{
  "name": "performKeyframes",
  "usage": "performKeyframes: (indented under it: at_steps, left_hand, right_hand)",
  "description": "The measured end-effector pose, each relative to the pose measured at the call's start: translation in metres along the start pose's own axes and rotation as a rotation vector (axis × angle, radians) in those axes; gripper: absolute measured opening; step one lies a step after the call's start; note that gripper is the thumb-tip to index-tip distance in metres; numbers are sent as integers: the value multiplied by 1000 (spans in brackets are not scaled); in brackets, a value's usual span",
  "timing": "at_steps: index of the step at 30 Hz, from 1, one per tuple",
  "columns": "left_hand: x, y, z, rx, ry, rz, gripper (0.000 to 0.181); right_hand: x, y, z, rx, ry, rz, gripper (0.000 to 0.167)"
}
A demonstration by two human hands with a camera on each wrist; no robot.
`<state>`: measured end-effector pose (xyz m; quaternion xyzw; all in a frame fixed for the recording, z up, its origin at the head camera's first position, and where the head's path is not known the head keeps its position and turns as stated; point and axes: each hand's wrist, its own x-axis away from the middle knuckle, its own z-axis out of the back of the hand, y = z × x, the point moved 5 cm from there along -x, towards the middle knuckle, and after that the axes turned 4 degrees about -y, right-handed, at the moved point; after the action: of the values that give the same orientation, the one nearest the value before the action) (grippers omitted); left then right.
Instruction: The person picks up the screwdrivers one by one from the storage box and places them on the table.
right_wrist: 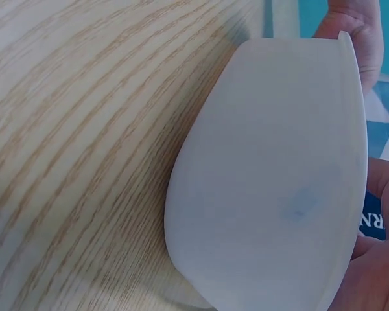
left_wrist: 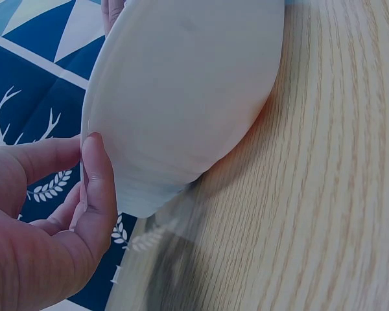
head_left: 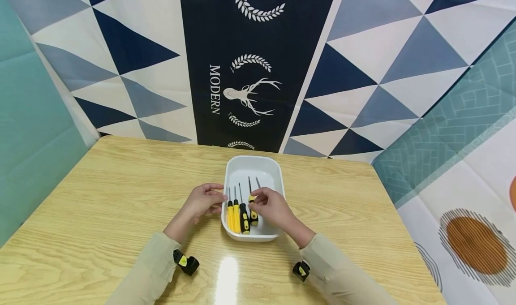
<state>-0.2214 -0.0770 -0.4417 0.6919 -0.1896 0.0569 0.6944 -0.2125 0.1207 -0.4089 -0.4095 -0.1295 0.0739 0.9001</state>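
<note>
A white tray (head_left: 254,239) sits near the table's far edge, its outer wall (left_wrist: 188,84) filling much of the left wrist view. My left hand (head_left: 204,202) pinches its left rim between thumb and fingers. Inside, two yellow screwdrivers (head_left: 236,217) and a black-and-yellow one (head_left: 244,220) lie side by side, shafts pointing away. My right hand (head_left: 275,207) reaches over the right wall, fingertips curled at another black-and-yellow screwdriver (head_left: 253,217). One more shaft (head_left: 258,182) emerges beyond those fingers, its handle hidden. In the right wrist view the tray wall (right_wrist: 272,175) conceals the fingertips.
The wooden table (head_left: 141,197) extends around the tray on both sides. Behind it hangs a patterned cloth (head_left: 258,72) with triangles and a deer print. Each sleeve carries a small black strap device, one on the left (head_left: 186,262) and one on the right (head_left: 301,270).
</note>
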Motion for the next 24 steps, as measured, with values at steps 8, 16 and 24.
performKeyframes:
  at_steps: [8, 16, 24]
  left_hand:
    - [-1, 0, -1, 3, 4, -3, 43]
    - [-1, 1, -1, 2, 7, -1, 43]
    - [0, 0, -2, 16, 14, 14, 45]
  right_hand:
    - [-2, 1, 2, 19, 0, -58, 30]
    - [-5, 4, 2, -4, -8, -121, 32]
    - [-6, 7, 1, -19, -19, -192, 33]
